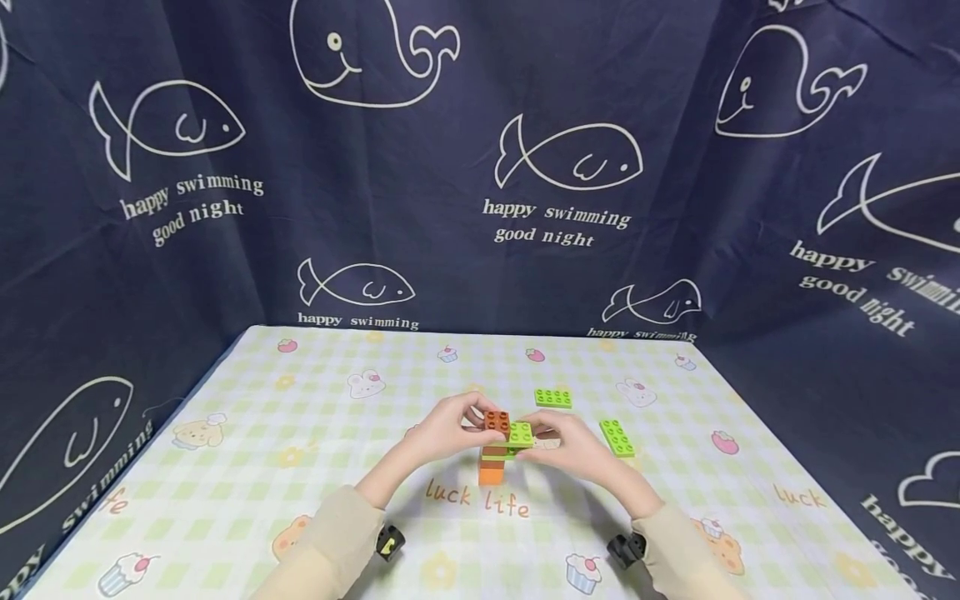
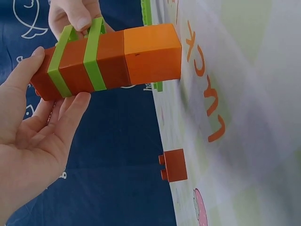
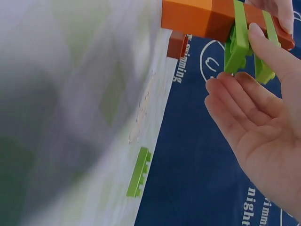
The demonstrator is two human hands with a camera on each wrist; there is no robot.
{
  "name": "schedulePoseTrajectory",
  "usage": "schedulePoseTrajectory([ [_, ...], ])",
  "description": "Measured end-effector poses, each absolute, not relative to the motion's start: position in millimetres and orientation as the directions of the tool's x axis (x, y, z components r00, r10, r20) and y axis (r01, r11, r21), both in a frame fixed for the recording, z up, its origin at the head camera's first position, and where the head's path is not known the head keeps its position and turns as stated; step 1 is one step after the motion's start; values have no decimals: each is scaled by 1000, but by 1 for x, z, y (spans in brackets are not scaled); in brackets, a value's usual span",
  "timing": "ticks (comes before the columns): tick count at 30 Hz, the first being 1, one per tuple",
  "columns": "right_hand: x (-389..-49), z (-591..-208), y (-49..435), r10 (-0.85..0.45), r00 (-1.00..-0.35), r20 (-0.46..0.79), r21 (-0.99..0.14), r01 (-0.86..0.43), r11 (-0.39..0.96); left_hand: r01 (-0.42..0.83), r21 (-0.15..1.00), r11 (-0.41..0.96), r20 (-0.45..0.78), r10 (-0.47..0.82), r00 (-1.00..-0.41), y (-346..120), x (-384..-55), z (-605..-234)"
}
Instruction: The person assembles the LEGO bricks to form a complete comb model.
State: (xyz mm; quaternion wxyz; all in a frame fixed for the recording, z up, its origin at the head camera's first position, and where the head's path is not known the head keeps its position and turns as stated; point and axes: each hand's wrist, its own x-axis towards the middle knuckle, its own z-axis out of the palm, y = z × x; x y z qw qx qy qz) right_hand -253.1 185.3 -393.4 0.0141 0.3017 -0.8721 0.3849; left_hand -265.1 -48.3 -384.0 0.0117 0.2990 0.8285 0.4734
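Tablecloth (image 1: 480, 546): brick tower (image 2: 112, 60) upright, long axis vertical.

Even, diffuse light, apparently from above, brightens the checked tablecloth (image 1: 240, 492); the navy curtain (image 1: 442, 175) reads darker. In the head view, wide-angle distortion stretches the curtain toward the edges. Left wrist view: faint sheen on the orange block (image 2: 153, 55), soft grey shadow on the tablecloth. Right wrist view: broad, soft-edged shadow; nearby tablecloth blurred, its pattern indistinct.
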Motion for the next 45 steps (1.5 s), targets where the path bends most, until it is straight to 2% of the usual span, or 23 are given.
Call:
schedulePoseTrajectory([
  [11,-254,-390,198,-497,-826,267,-643,-537,546,548,742,386,310,528,-791,-49,-268,-382],
  [21,-255,-390,211,-434,-860,269,-639,-497,587,525,768,368,285,537,-794,-50,-269,-383],
  [27,-258,-393,217,-298,-892,340,-627,-451,635,516,767,383,273,532,-801,-50,-269,-384],
  [32,-259,-393,221,-182,-886,426,-614,-431,662,498,782,374,260,531,-807,-50,-268,-385],
  [45,-259,-394,236,-83,-897,434,-635,-370,678,490,794,360,258,530,-808,-51,-267,-385],
])
